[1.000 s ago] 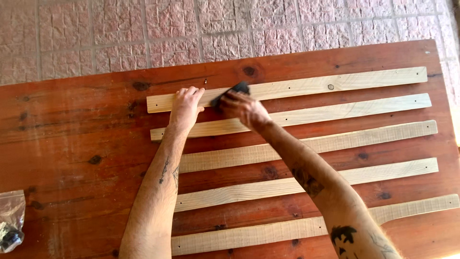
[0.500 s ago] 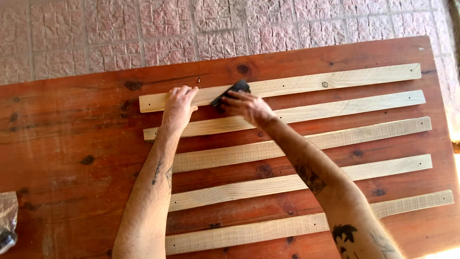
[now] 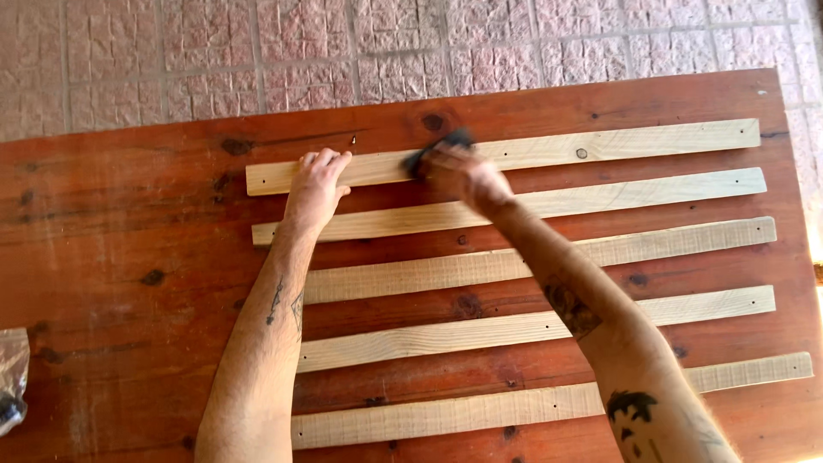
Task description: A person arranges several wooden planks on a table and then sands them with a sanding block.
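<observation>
You're looking down at a reddish, knotty wooden bench (image 3: 120,257) standing on a floor (image 3: 257,51) of pinkish textured paving tiles, in warm daylight.

Five pale wooden slats (image 3: 514,326), one dark sanding pad (image 3: 433,147), one clear plastic bag (image 3: 12,377), two hands (image 3: 315,184).

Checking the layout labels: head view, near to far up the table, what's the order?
Nearest slat → second slat → third slat → fourth slat → farthest slat, with left hand pressing it and right hand holding a dark pad → paved floor.
</observation>
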